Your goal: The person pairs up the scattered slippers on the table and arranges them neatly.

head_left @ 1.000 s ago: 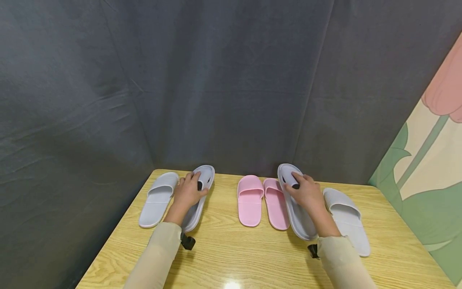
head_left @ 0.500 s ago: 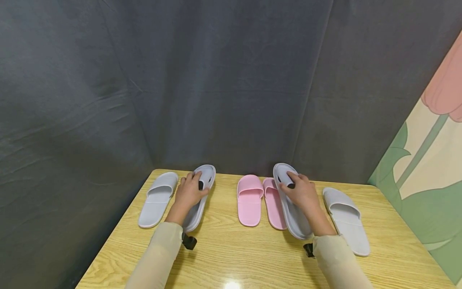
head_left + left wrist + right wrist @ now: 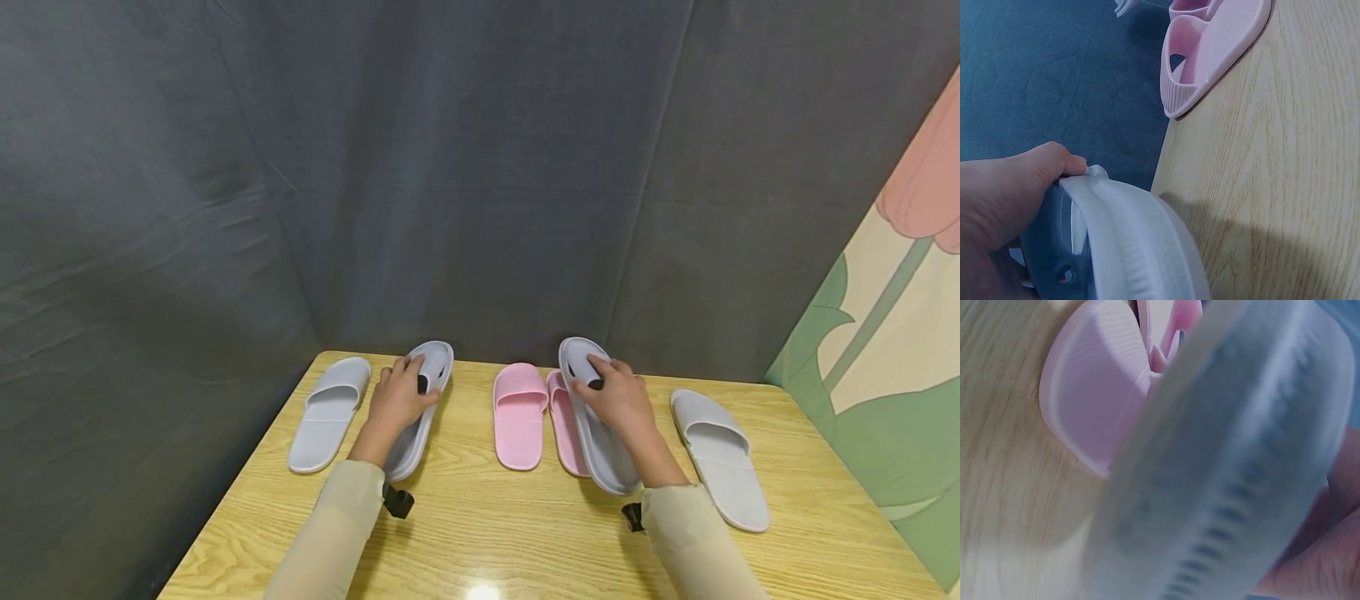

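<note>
My left hand grips a grey slipper by its strap, the thumb on the strap's inner side in the left wrist view. The slipper is tilted, its toe toward the dark curtain. On the right, my right hand holds the strap of another grey slipper, which hangs over part of a pink slipper. The mate of that one, a second pink slipper, lies flat at its left. In the right wrist view the held slipper's edge covers much of the frame.
A pale grey-white slipper lies at the table's left edge, and a whitish ribbed slipper lies at the right. Behind the wooden table hangs a dark grey curtain. A flower-patterned wall stands at the right.
My right hand has moved left with its grey slipper, which now covers more of the right pink slipper. My left hand has shifted slightly right with the other grey slipper.
</note>
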The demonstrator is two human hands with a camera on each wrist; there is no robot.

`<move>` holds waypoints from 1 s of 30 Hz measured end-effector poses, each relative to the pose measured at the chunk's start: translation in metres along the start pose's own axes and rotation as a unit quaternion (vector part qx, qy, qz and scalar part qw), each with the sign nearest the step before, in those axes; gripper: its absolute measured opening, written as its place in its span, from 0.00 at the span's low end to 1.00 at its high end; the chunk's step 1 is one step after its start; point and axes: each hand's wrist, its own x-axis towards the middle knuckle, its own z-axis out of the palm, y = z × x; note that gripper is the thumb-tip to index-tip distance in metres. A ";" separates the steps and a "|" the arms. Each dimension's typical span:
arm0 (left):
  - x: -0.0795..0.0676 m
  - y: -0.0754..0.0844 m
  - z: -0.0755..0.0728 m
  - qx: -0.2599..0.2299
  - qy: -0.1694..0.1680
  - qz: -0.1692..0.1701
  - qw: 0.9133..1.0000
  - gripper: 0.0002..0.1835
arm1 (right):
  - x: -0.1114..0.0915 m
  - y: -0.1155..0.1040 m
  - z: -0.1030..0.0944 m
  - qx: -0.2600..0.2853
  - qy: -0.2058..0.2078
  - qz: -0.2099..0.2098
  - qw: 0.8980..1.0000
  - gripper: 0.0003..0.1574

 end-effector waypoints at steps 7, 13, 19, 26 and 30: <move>0.001 0.001 0.000 -0.003 -0.004 -0.001 1.000 0.42 | 0.001 -0.002 0.001 0.001 0.002 -0.001 1.000 0.43; 0.001 0.003 0.001 -0.001 -0.003 -0.001 1.000 0.42 | 0.001 -0.004 0.003 0.003 0.004 -0.010 1.000 0.43; -0.001 0.005 0.002 -0.002 -0.002 0.002 1.000 0.42 | 0.002 -0.007 0.007 0.001 -0.001 -0.009 1.000 0.44; -0.001 0.005 0.002 -0.009 0.002 0.001 1.000 0.42 | 0.000 -0.012 0.010 0.001 -0.001 -0.011 1.000 0.44; -0.002 0.006 0.002 -0.009 0.001 0.000 1.000 0.42 | 0.000 -0.015 0.011 0.002 -0.002 -0.013 1.000 0.44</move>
